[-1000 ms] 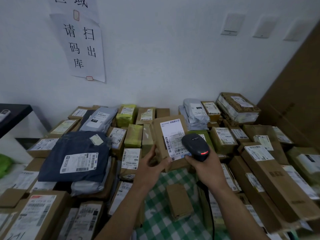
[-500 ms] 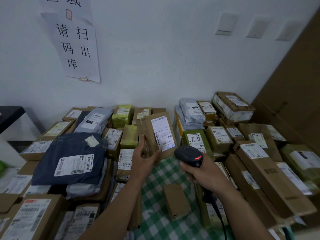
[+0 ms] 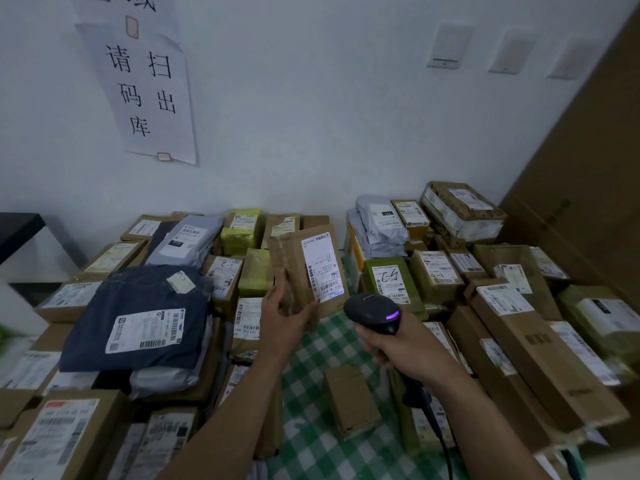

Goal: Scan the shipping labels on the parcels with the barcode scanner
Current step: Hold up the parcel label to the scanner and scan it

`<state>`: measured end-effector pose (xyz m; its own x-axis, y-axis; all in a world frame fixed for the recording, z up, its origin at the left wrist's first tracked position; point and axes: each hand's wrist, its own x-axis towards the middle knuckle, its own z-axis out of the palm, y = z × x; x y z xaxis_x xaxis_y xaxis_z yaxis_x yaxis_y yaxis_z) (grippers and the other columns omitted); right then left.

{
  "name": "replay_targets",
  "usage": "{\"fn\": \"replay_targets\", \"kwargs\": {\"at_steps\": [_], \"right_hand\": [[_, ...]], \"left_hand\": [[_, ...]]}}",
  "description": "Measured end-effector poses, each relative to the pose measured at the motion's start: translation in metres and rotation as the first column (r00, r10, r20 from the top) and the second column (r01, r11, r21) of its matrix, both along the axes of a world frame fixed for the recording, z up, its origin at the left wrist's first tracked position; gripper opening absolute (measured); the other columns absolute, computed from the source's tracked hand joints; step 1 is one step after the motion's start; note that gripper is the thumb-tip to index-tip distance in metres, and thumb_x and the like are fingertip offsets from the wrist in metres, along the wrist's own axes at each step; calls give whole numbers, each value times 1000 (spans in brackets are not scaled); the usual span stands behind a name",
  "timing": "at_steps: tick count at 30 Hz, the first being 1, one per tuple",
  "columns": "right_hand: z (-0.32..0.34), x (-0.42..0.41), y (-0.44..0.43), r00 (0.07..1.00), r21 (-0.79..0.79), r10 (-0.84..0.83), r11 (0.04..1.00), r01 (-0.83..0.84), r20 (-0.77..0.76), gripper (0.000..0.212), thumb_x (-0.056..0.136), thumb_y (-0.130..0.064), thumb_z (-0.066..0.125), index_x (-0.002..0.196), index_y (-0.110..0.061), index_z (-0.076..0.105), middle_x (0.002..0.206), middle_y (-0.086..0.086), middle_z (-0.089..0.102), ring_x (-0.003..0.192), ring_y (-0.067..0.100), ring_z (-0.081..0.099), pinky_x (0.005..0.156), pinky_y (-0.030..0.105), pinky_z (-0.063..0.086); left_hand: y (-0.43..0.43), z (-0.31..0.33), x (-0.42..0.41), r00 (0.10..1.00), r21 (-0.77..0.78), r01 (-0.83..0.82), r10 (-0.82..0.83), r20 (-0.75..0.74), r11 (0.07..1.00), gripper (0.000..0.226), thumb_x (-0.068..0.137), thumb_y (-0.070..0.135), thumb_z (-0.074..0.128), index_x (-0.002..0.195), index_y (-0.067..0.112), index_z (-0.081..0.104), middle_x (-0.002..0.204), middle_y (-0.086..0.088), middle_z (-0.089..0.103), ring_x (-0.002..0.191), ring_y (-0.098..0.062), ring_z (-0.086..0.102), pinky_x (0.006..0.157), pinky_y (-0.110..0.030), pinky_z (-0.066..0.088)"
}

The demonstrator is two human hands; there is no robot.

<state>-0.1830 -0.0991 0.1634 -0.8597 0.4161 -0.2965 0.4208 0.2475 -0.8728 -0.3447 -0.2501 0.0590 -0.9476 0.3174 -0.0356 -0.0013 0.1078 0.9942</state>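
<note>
Brown kraft parcel [image 3: 293,257], gripped at frame centre by the left hand's [image 3: 284,318] curled fingers, sits angled to the barcode scanner [image 3: 372,313] clasped in the right hand [image 3: 407,349], so its shipping label [image 3: 322,268] could misread.

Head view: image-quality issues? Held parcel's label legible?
Head view: dim, bluish light, no harsh glare; wide-angle bending at the edges; bottom-left labels smeared. The label on the held parcel shows barcodes, but fine print is too soft to read. The indicator on the scanner glows purple.

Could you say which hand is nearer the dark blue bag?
Left: the left hand, holding a parcel, is right of the dark blue bag; the right hand, holding the barcode scanner, farther right.
</note>
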Motion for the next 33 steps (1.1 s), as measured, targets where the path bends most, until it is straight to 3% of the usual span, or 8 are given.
{"fn": "replay_targets", "kwargs": {"at_steps": [7,11,16,19,21,24,28,33], "right_hand": [[-1,5,3,999,-39,-23,999,22,-36,32,96,-28,74,126,-33,62,95,-3,77,68,6,72,56,15,51],[-4,26,22,980,-94,-181,980,173,-81,38,94,-28,76,129,-32,63,101,-6,75,76,9,71,58,15,51],[-11,68,54,908,-123,-407,910,395,-94,24,93,-23,78,115,-26,70,95,4,77,70,17,70,68,35,58],[-15,91,68,878,-93,-465,885,457,-111,11,94,-16,76,102,-22,72,69,-2,72,58,12,62,57,28,49],[-16,102,74,862,-111,-493,869,482,-114,10,94,-13,75,100,-20,71,61,-7,67,53,11,58,49,20,46],[-22,113,81,844,-120,-525,850,514,-106,17,93,-13,76,104,-24,69,71,-8,71,60,9,63,48,16,47],[-30,115,88,846,-136,-528,846,515,-81,15,94,-13,75,103,-22,68,69,-6,69,61,9,61,48,16,48],[-39,110,92,853,-134,-517,852,506,-72,18,91,-22,79,106,-25,69,72,-11,71,65,10,67,51,17,50]], "left_hand": [[4,6,8,997,8,36,-37,69,999,97,84,24,85,160,39,26,156,3,47,138,-18,49,107,-37,50],[31,11,36,962,35,191,-194,193,981,92,90,24,79,160,41,22,141,14,49,112,-5,54,78,-16,52],[86,-3,80,846,67,401,-397,356,914,82,92,33,77,154,53,28,139,9,62,99,0,66,71,-25,59],[117,-9,102,771,96,471,-463,437,877,81,90,38,79,152,56,30,132,11,66,97,-3,71,68,-30,62],[135,-12,111,753,109,473,-465,465,874,77,88,38,80,147,57,35,130,10,68,101,-8,72,76,-35,64],[157,-19,121,724,127,492,-486,490,861,75,85,45,83,147,52,43,128,13,70,109,-14,71,97,-46,58],[170,-21,128,718,111,529,-514,469,841,62,85,43,83,125,67,43,127,19,67,113,-9,66,101,-40,56],[182,-20,127,699,99,548,-520,491,830,42,93,45,74,116,68,48,107,31,67,110,-7,66,103,-39,54]]}}
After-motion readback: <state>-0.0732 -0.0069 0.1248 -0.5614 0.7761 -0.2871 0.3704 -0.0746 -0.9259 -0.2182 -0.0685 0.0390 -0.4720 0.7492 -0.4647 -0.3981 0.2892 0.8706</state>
